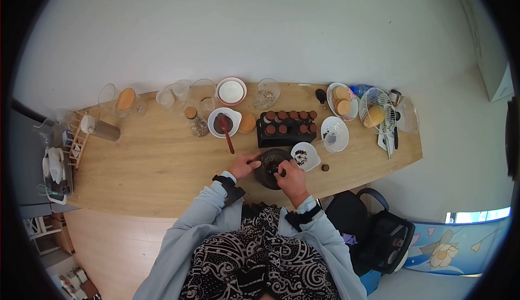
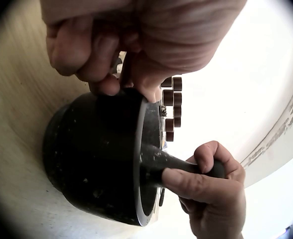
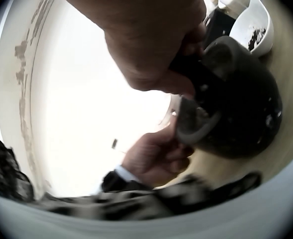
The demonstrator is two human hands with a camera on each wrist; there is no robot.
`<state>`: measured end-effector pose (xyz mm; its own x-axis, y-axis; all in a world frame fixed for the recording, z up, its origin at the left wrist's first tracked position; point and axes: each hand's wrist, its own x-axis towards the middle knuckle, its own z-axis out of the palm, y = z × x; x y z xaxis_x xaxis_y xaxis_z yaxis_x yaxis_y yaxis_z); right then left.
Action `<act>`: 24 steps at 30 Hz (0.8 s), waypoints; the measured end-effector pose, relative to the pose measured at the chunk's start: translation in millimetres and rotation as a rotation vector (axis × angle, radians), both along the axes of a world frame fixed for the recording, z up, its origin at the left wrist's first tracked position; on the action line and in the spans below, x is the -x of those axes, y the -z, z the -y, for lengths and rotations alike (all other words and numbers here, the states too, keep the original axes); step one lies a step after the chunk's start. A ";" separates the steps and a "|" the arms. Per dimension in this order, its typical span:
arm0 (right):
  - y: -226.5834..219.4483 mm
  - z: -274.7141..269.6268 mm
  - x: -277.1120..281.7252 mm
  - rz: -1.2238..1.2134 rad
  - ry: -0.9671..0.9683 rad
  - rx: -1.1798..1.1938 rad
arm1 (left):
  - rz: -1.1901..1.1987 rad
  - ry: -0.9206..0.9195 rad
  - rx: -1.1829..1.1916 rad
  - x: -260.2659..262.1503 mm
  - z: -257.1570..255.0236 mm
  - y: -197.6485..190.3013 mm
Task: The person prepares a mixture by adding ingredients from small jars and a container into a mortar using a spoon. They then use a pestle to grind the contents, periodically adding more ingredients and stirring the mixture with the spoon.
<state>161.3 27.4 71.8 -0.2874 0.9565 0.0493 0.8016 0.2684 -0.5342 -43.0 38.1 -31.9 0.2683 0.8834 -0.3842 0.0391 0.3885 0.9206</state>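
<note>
A dark stone mortar [image 2: 96, 154] stands on the wooden table in front of the person. My left hand [image 1: 244, 165] grips its rim from the left, thumb on the rim and fingers curled against the outer wall. In the left wrist view, my right hand [image 2: 211, 191] is wrapped around a dark pestle [image 2: 159, 162] whose lower end is inside the mortar. The pestle leans toward the rim there. Bits of crushed matter lie in the mortar bowl in the head view. Just right of the mortar sits a white spouted bowl [image 1: 312, 161] with dark and pale pieces in it.
Behind the mortar is a black rack [image 1: 286, 138] of brown-capped jars. A white bowl [image 1: 235, 117] with dark contents and a red spoon [image 1: 230, 142] stands left of it. A small brown cap [image 1: 325, 168] lies at right, near another white bowl [image 1: 341, 137].
</note>
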 end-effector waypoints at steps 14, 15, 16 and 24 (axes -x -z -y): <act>7.9 -10.0 -3.3 -0.119 0.084 -0.014 | -0.002 -0.009 -0.064 -2.7 2.1 8.1; 5.4 -10.8 -2.2 -0.123 0.080 -0.019 | -0.006 -0.028 -0.108 -2.8 0.3 9.5; 2.1 -9.2 -2.0 -0.119 0.073 -0.016 | -0.008 -0.033 -0.111 -1.7 -1.9 11.6; 11.7 -9.5 -9.2 -0.090 0.068 0.053 | 0.057 -0.016 -0.118 -1.7 0.2 13.8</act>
